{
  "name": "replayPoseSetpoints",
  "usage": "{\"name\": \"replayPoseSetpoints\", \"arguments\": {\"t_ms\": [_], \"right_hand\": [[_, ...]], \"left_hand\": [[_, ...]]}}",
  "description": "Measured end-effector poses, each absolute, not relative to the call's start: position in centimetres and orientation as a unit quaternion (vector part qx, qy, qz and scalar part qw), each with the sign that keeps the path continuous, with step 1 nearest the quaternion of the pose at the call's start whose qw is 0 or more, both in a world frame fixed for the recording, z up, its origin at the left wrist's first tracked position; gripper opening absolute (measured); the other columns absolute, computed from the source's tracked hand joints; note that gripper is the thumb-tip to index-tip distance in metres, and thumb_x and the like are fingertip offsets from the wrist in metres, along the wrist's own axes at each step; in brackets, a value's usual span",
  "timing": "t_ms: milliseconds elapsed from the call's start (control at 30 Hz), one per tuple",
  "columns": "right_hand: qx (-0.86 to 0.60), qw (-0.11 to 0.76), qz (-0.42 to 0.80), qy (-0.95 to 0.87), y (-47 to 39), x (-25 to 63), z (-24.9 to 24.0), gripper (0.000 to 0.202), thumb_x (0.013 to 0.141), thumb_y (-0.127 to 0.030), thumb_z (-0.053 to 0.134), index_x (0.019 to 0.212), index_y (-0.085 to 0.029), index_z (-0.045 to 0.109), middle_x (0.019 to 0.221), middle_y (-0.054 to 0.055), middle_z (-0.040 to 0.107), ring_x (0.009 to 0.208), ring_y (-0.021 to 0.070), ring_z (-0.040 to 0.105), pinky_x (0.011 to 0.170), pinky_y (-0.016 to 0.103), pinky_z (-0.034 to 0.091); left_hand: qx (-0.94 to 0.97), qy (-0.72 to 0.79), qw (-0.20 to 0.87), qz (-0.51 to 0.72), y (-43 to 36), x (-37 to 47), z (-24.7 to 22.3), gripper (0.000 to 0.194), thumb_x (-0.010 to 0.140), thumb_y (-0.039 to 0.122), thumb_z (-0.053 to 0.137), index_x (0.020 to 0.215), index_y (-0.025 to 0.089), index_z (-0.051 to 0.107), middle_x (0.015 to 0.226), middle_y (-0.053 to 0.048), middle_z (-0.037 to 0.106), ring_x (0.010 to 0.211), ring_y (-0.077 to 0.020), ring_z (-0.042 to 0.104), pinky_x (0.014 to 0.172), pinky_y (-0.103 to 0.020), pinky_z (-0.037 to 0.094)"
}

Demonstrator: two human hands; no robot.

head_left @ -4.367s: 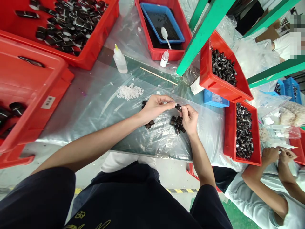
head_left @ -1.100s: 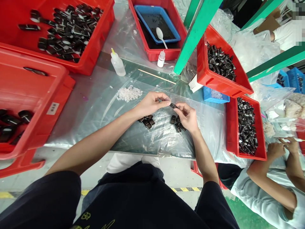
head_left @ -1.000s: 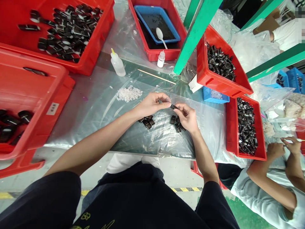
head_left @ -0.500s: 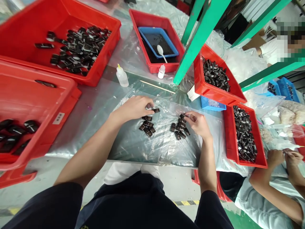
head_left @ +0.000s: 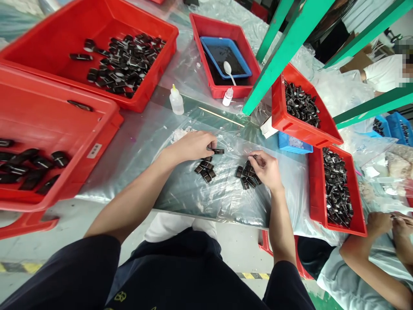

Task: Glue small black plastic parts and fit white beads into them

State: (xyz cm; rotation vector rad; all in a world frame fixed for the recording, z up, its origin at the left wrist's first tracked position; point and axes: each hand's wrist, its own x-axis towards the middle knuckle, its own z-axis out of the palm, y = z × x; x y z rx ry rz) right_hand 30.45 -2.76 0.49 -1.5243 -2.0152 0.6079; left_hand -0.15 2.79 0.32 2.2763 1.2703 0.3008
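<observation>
Plastic sheet (head_left: 180, 189): slick and wrinkled; parts set on it could slide.
Right pile (head_left: 248, 175): at 3 o'clock from the left pile (head_left: 205, 168); a careless sweep could merge them.
Left hand (head_left: 191, 145): fingertips pinched on one black part (head_left: 218, 151), at 12 o'clock above the left pile; a loose pinch could drop it.
Right hand (head_left: 267, 168): fingers curled on the right pile's 1 o'clock edge; whether it grips anything cannot be told.
</observation>
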Motion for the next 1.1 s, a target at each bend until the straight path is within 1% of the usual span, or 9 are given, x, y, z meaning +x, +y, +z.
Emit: {"name": "replayPoseSetpoints", "arguments": {"t_ms": [67,167,233,333,467,733,867,967,1100], "right_hand": [[-0.538,0.275,0.226,-0.764,-3.2,29.5,0.2,0.025,0.101,-0.042,0.066,0.113,-0.021,0.076,0.070,-0.004,0.049,0.062,0.0139,0.046,0.065,0.029,0.042],[-0.494,0.277,0.216,-0.796,-3.7,28.1,-0.2,0.032,0.102,-0.043,0.069,0.129,-0.026,0.073,0.098,0.005,0.069,0.082,0.0198,0.063,0.079,0.034,0.054],[-0.472,0.269,0.206,-0.814,-3.8,27.4,-0.4,0.031,0.105,-0.043,0.066,0.130,-0.028,0.074,0.112,0.009,0.073,0.098,0.0245,0.069,0.093,0.038,0.057],[-0.477,0.268,0.185,-0.816,-3.6,27.2,-0.7,0.026,0.110,-0.040,0.057,0.123,-0.029,0.077,0.112,0.010,0.075,0.109,0.0271,0.071,0.099,0.041,0.057],[-0.511,0.295,0.165,-0.790,-3.0,28.1,-1.1,0.023,0.108,-0.036,0.061,0.120,-0.027,0.079,0.114,0.010,0.074,0.106,0.0268,0.072,0.095,0.039,0.059],[-0.516,0.313,0.188,-0.775,-2.9,28.3,-1.2,0.022,0.107,-0.036,0.063,0.119,-0.026,0.079,0.113,0.009,0.075,0.093,0.0230,0.071,0.090,0.037,0.059],[-0.508,0.327,0.204,-0.770,-2.9,28.1,-1.2,0.021,0.105,-0.034,0.065,0.117,-0.023,0.079,0.110,0.009,0.075,0.084,0.0204,0.067,0.082,0.034,0.058],[-0.504,0.342,0.222,-0.762,-2.8,28.1,-1.2,0.021,0.104,-0.034,0.067,0.116,-0.022,0.079,0.108,0.008,0.075,0.076,0.0178,0.063,0.077,0.033,0.056],[-0.505,0.348,0.239,-0.753,-2.8,28.1,-1.3,0.022,0.103,-0.038,0.068,0.115,-0.023,0.079,0.107,0.006,0.075,0.074,0.0162,0.060,0.076,0.031,0.056]], "left_hand": [[0.839,0.462,0.258,0.128,2.4,0.3,0.9,0.012,0.084,0.027,0.062,0.090,0.024,0.072,0.093,-0.005,0.079,0.081,-0.0243,0.069,0.070,-0.032,0.041],[0.850,0.426,0.255,0.177,1.6,1.6,1.5,0.014,0.089,0.028,0.062,0.096,0.022,0.073,0.096,-0.006,0.080,0.085,-0.0240,0.071,0.073,-0.032,0.045],[0.858,0.394,0.256,0.207,1.0,2.6,1.5,0.015,0.092,0.029,0.062,0.099,0.022,0.073,0.100,-0.006,0.080,0.089,-0.0237,0.072,0.076,-0.032,0.048],[0.862,0.380,0.249,0.223,0.6,3.6,0.8,0.019,0.097,0.029,0.060,0.105,0.022,0.075,0.106,-0.007,0.081,0.095,-0.0241,0.074,0.081,-0.032,0.052],[0.853,0.424,0.211,0.218,1.3,3.9,-0.8,0.026,0.101,0.026,0.054,0.112,0.022,0.077,0.114,-0.010,0.080,0.108,-0.0271,0.074,0.089,-0.035,0.054],[0.877,0.432,0.164,0.134,1.6,4.9,-1.6,0.030,0.106,0.027,0.049,0.112,0.019,0.077,0.116,-0.012,0.078,0.118,-0.0306,0.072,0.092,-0.038,0.055],[0.874,0.434,0.161,0.147,1.5,4.8,-1.4,0.029,0.106,0.026,0.048,0.107,0.019,0.075,0.114,-0.013,0.078,0.116,-0.0301,0.073,0.091,-0.037,0.055],[0.854,0.431,0.210,0.201,1.3,4.7,-1.3,0.026,0.106,0.028,0.048,0.109,0.020,0.073,0.111,-0.010,0.080,0.107,-0.0280,0.075,0.089,-0.036,0.054],[0.813,0.428,0.282,0.275,0.9,4.7,-1.1,0.020,0.102,0.032,0.058,0.109,0.021,0.073,0.102,-0.005,0.082,0.092,-0.0228,0.076,0.085,-0.033,0.053]]}}
